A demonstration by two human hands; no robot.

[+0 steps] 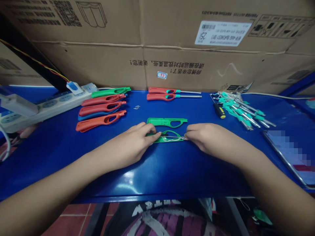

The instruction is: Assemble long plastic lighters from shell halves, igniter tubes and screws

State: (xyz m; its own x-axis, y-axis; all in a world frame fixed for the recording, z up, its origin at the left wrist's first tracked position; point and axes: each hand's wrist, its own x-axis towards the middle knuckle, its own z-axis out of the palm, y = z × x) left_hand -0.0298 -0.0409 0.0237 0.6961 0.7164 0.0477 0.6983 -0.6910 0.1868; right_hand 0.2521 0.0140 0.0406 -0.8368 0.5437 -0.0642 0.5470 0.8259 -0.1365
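At wired green casing, left hand and right hand seemingly pinch.

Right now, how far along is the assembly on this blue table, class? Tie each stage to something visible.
Looks done: two red lighters at the back, metal rods fitted. In hand: a wired green half-shell, left hand near its handle, right hand at its tip; a matching green half lies just behind. Apparently left: the rodless casings at the left and loose rods with teal parts at the right.
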